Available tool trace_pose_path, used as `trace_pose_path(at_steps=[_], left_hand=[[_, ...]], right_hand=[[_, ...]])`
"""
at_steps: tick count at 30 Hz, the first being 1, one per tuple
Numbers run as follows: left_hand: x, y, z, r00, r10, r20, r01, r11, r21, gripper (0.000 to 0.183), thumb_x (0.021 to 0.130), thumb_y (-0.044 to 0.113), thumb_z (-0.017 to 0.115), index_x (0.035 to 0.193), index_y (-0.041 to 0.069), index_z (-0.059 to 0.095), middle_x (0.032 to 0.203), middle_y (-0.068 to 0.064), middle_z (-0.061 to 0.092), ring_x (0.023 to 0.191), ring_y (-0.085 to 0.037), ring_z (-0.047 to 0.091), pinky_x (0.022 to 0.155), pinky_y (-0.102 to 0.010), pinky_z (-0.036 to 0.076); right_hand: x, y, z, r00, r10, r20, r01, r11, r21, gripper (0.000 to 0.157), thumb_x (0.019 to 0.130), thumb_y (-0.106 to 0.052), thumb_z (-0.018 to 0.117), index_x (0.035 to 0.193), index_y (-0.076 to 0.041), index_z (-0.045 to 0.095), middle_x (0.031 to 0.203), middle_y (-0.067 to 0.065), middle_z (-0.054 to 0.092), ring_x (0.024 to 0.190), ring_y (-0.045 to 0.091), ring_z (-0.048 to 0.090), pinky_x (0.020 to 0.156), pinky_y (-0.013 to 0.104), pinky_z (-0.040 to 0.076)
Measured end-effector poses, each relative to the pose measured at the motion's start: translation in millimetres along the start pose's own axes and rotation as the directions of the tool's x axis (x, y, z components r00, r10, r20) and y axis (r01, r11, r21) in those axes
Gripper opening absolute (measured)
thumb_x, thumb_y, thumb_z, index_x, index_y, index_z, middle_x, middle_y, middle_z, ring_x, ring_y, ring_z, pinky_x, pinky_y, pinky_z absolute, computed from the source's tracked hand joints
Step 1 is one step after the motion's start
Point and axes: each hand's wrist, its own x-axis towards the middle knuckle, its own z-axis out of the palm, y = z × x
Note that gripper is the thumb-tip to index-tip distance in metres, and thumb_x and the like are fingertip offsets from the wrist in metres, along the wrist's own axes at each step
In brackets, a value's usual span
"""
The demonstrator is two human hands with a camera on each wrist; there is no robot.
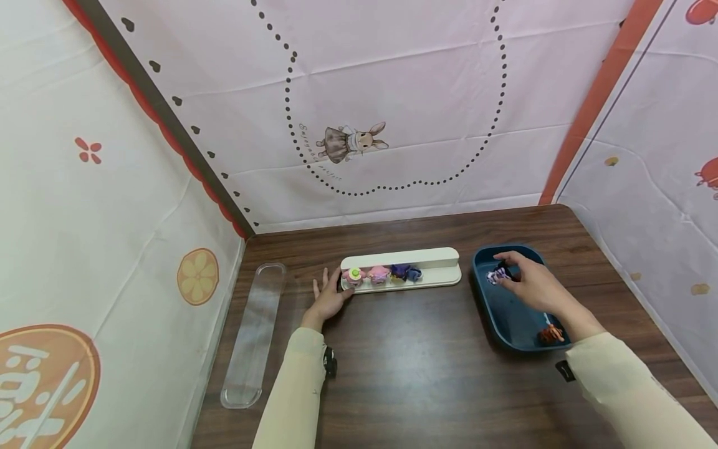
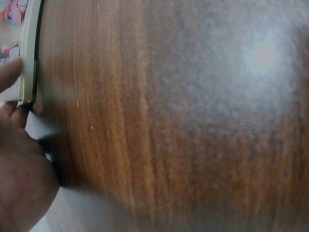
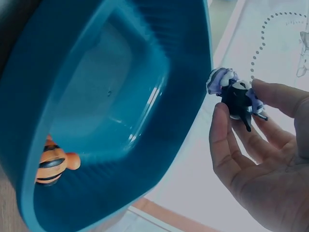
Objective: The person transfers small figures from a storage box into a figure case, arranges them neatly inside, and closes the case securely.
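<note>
L-hand [image 1: 328, 302] grips wht stand [image 1: 440, 275] | R-hand [image 1: 533, 284] pinches blk/purple fig [image 3: 237, 100] | wood-grain tbl [image 1: 415, 368] | prtd drapes [image 1: 415, 81]

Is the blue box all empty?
Not empty: the head and right wrist views show a striped orange toy inside the blue box.

Small script [image 1: 310, 149] is curving beside the printed rabbit [image 1: 342, 143] on the wall cloth [image 1: 392, 81], seemingly reading "Enjoyable perfect"; pale lettering [image 1: 42, 428] is filling an orange disc [image 1: 47, 380], but I'm not making it out.
</note>
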Motion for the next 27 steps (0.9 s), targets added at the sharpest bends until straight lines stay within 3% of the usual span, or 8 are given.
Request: trace_pose_path(at_steps=[9,13,21,27], left_hand=[[2.5,-3.2,0.7,1.0,0.01,0.005,-0.01,1.0,-0.001,0.077,0.104,0.036,0.061,0.166,0.014,0.022,0.173,-0.019,0.02,0.162,-0.033,-0.014,0.125,-0.059,-0.021],[1.9,-3.3,1.1,1.0,0.003,0.011,-0.003,1.0,-0.015,0.078,0.104,0.037,0.062,0.166,0.015,0.022,0.173,-0.018,0.018,0.162,-0.033,-0.016,0.125,-0.059,-0.021],[0.6,-2.4,1.0,1.0,0.004,0.001,-0.004,1.0,-0.02,0.078,0.103,0.038,0.062,0.166,0.015,0.023,0.173,-0.018,0.017,0.162,-0.034,-0.015,0.125,-0.059,-0.021],[1.8,-2.0,1.0,1.0,0.012,-0.001,-0.012,1.0,-0.022,0.077,0.103,0.037,0.062,0.166,0.013,0.024,0.173,-0.019,0.017,0.162,-0.035,-0.013,0.125,-0.06,-0.02]], right_hand=[[11.1,-11.4,6.3,1.0,0.006,-0.004,-0.006,0.999,0.039,0.045,0.104,-0.017,0.064,0.146,-0.004,0.053,0.132,0.03,0.062,0.099,0.036,0.067,0.062,0.032,0.05],[18.8,-17.6,12.4,1.0,-0.023,-0.005,0.023,0.998,0.057,0.04,0.103,-0.013,0.064,0.141,-0.004,0.058,0.132,0.03,0.063,0.105,0.038,0.068,0.066,0.035,0.053],[35.8,-30.1,28.1,0.996,-0.089,-0.008,0.089,0.993,0.072,0.037,0.1,-0.01,0.067,0.135,0.0,0.063,0.13,0.026,0.061,0.111,0.04,0.063,0.085,0.052,0.055],[47.4,-35.7,39.8,0.991,-0.135,-0.014,0.136,0.989,0.05,0.035,0.098,-0.008,0.069,0.131,0.002,0.067,0.12,0.024,0.061,0.103,0.036,0.061,0.083,0.05,0.052]])
